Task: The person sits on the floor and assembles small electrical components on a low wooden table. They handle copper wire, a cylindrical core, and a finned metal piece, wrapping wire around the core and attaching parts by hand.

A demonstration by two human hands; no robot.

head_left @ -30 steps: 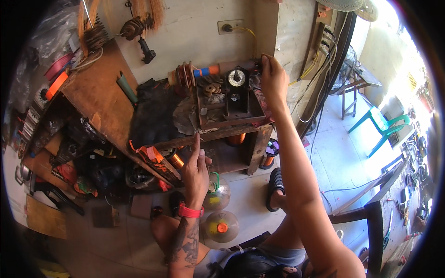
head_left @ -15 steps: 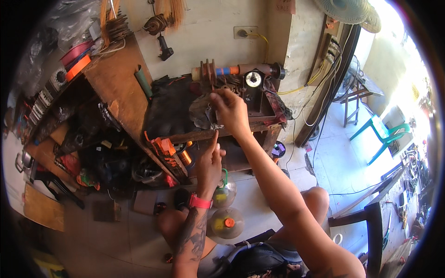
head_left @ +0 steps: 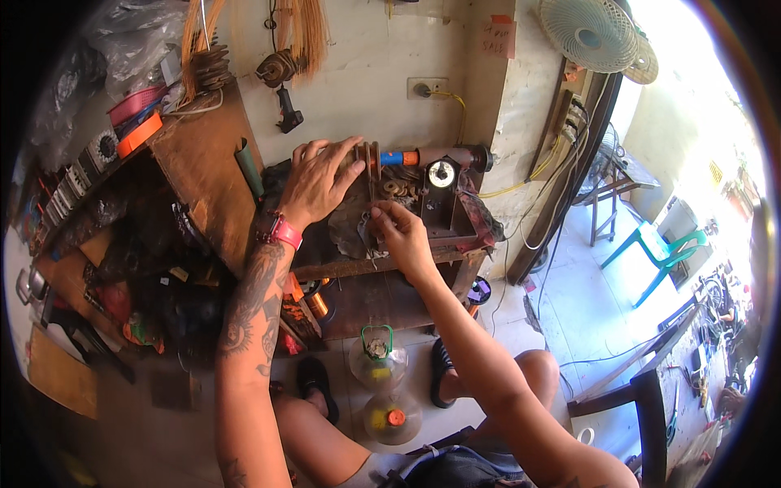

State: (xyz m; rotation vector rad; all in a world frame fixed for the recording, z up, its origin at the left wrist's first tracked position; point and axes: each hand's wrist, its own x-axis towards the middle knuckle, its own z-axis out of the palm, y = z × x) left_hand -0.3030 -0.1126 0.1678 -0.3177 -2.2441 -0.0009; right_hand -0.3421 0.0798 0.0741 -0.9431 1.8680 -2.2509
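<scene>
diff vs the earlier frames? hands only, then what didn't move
The left hand rose from the lower shelf to the bench top and now rests by the spool of the winding rig. The right hand came in from the far right post to the parts in front of it. The two clear bottles on the floor stayed put.

A cluttered repair workshop: a wooden workbench (head_left: pixel 203 175) strewn with tools, copper wire coils (head_left: pixel 313 302), hanging cables (head_left: pixel 561 203)

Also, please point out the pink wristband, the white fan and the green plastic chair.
pink wristband (head_left: pixel 285 233), head view, middle of the band.
white fan (head_left: pixel 590 32), head view, centre of the grille.
green plastic chair (head_left: pixel 669 246), head view, on its backrest.
</scene>
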